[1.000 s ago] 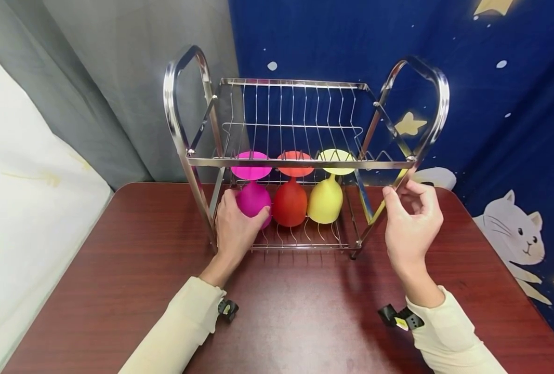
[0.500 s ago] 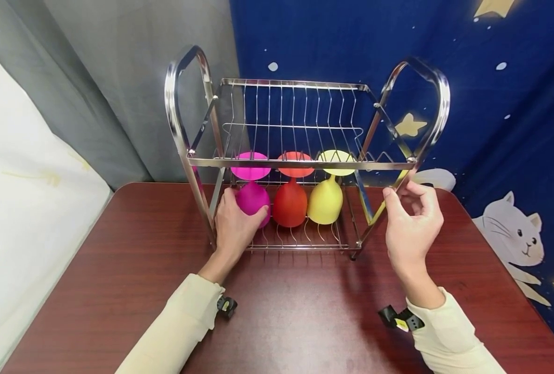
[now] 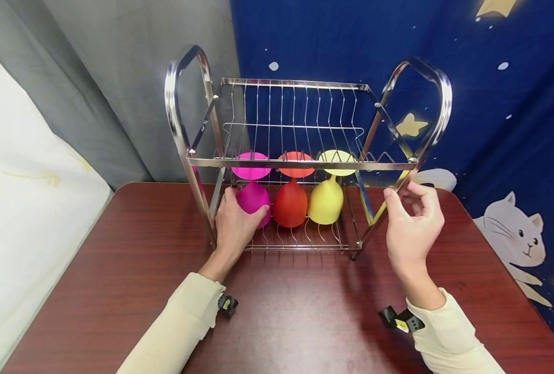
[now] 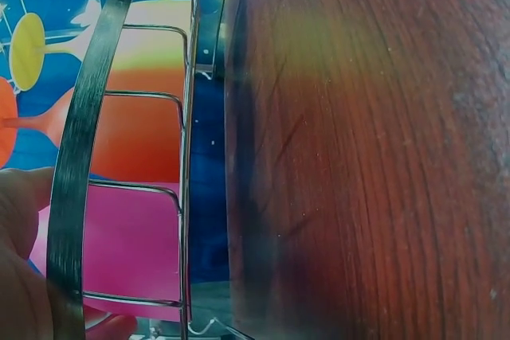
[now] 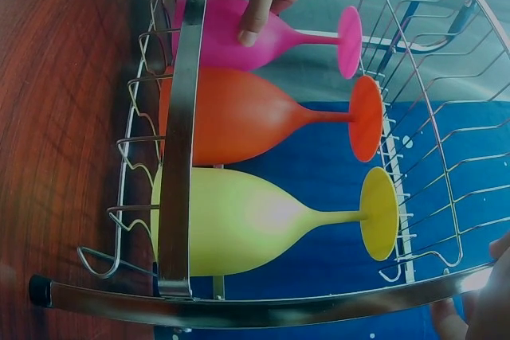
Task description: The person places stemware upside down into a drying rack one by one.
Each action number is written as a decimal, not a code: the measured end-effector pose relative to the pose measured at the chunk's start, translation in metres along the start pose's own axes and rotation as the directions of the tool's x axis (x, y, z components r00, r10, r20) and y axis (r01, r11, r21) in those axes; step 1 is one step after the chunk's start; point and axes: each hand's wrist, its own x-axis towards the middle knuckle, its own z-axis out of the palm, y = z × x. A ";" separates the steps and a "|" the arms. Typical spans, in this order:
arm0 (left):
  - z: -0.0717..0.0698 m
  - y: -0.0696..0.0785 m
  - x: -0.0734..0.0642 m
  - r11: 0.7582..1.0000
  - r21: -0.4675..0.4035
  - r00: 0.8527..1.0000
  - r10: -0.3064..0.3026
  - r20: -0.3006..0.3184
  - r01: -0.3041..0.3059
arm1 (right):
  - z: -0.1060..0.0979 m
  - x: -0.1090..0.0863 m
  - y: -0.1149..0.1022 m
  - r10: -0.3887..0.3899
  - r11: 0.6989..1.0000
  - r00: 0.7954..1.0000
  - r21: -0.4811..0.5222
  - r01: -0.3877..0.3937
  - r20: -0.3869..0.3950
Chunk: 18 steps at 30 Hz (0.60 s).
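Observation:
Three wine glasses stand upside down on the lower shelf of a chrome dish rack (image 3: 300, 164). My left hand (image 3: 232, 223) grips the bowl of the magenta glass (image 3: 253, 198), thumb on its right side and fingers around its left. The right wrist view shows that thumb lying on the magenta bowl (image 5: 239, 49). Beside it stand the red-orange glass (image 3: 290, 203) and the yellow glass (image 3: 326, 201), both untouched. My right hand (image 3: 414, 223) pinches the rack's right front post between thumb and fingers. Some left fingertips are hidden behind the magenta bowl in the head view.
The rack stands on a dark red wooden table (image 3: 300, 311). Its upper wire shelf (image 3: 293, 125) sits above the glass feet, with curved side handles (image 3: 440, 104) rising on both sides. Behind hang a grey curtain (image 3: 141, 78) and a blue star-patterned curtain (image 3: 314, 41).

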 end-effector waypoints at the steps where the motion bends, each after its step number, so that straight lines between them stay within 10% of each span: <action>1: 0.000 0.000 0.000 1.000 0.001 1.000 -0.002 -0.002 0.002 | 0.000 0.000 0.000 0.000 1.000 1.000 -0.005 0.000 0.000; 12: 0.002 -0.001 0.000 1.000 0.009 1.000 0.022 -0.020 -0.022 | 0.002 0.001 -0.002 0.011 1.000 1.000 -0.025 -0.011 0.006; 18: 0.000 0.003 -0.008 0.989 0.070 0.989 0.136 -0.053 -0.132 | 0.002 0.001 -0.002 0.028 1.000 1.000 0.010 -0.028 -0.010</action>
